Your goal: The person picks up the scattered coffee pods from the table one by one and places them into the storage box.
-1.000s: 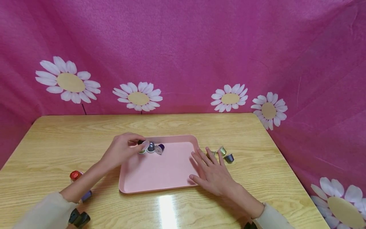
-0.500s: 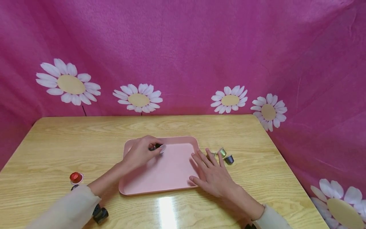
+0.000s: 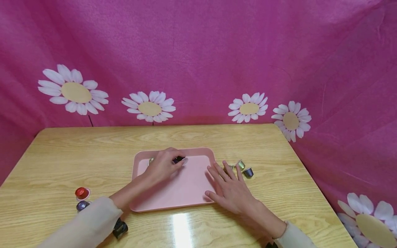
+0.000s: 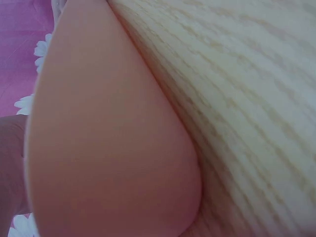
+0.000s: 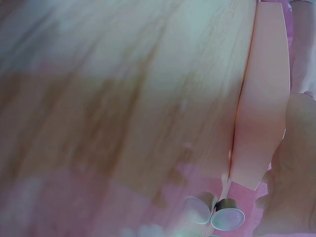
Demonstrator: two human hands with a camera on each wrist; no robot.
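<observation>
My left hand (image 3: 165, 164) reaches over the back of the pink tray (image 3: 172, 203) and pinches a black coffee capsule (image 3: 184, 161) with a pale lid. Behind the knuckles part of a greenish capsule (image 3: 150, 161) shows at the tray's back left; the hand hides what else lies there. My right hand (image 3: 231, 194) is spread with straight fingers over the tray's right rim. Just past its fingertips lie a light green capsule (image 3: 241, 165) and a dark blue-grey capsule (image 3: 248, 173). A further capsule (image 3: 231, 167) is partly covered by the fingers.
Left of the tray, a red capsule (image 3: 82, 193) and a purple capsule (image 3: 82, 205) lie on the wooden table (image 3: 93, 148), the purple one partly behind the sleeve. A pink cloth with daisies (image 3: 198, 62) hangs behind the table.
My left hand has moved right along the tray's back side with the black capsule, now covering the grey and purple capsules seen earlier. My right hand has stayed in place.
</observation>
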